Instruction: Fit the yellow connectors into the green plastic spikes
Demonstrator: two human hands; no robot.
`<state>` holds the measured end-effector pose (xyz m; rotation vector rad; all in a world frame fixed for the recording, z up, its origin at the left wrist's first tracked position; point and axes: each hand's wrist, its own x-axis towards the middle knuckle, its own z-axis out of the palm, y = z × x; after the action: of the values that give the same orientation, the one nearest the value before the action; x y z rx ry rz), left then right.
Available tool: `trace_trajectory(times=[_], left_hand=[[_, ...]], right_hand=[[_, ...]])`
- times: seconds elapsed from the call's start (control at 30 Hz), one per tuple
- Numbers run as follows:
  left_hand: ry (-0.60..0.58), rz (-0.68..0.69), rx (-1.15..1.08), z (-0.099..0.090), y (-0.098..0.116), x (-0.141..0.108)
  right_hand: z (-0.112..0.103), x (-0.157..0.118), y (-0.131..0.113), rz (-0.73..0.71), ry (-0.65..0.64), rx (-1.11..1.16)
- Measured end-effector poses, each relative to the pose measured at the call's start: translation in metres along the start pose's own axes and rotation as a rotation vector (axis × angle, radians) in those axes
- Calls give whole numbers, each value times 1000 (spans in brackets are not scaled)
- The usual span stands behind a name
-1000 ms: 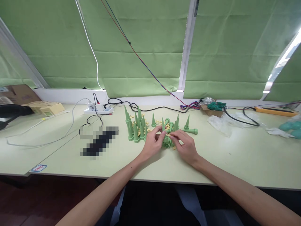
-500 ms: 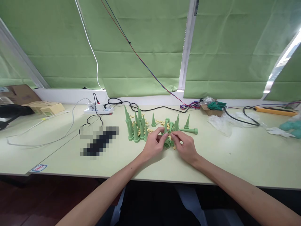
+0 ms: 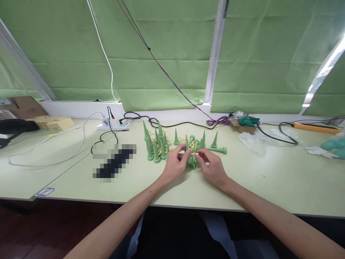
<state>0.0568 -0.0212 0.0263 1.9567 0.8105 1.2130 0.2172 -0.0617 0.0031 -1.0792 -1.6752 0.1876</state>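
My left hand (image 3: 174, 162) is closed around a green plastic cone-shaped spike (image 3: 187, 141), its tip pointing up. Against its lower end, my right hand (image 3: 213, 166) pinches a small yellow plastic piece (image 3: 196, 154); whether the piece sits in the spike I cannot tell. Beneath the hands lies a green spike with its round hollow end (image 3: 191, 166) facing me. To the left stands a group of upright green spikes (image 3: 156, 153), with yellow pieces among them. Behind the hands are more spikes, some lying, and a lone upright spike (image 3: 176, 137).
A white power strip (image 3: 113, 125) with cables sits at the back left, beyond a pixelated dark patch. One spike (image 3: 218, 150) lies flat right of the hands, near an upright spike (image 3: 215, 140). Farther right are a small cardboard box (image 3: 244, 128) and crumpled plastic bags (image 3: 252, 142).
The held spike has shifted slightly left and tilted a little. The yellow piece at my right fingertips now shows more plainly. Both hands stay in nearly the same place.
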Motion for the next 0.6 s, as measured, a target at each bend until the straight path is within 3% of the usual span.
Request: trace_trajectory(times=[0.6], left_hand=[[-79,-27,-9,0,-5,-3]], right_hand=[[2,-3,5,-68,-12,-22]])
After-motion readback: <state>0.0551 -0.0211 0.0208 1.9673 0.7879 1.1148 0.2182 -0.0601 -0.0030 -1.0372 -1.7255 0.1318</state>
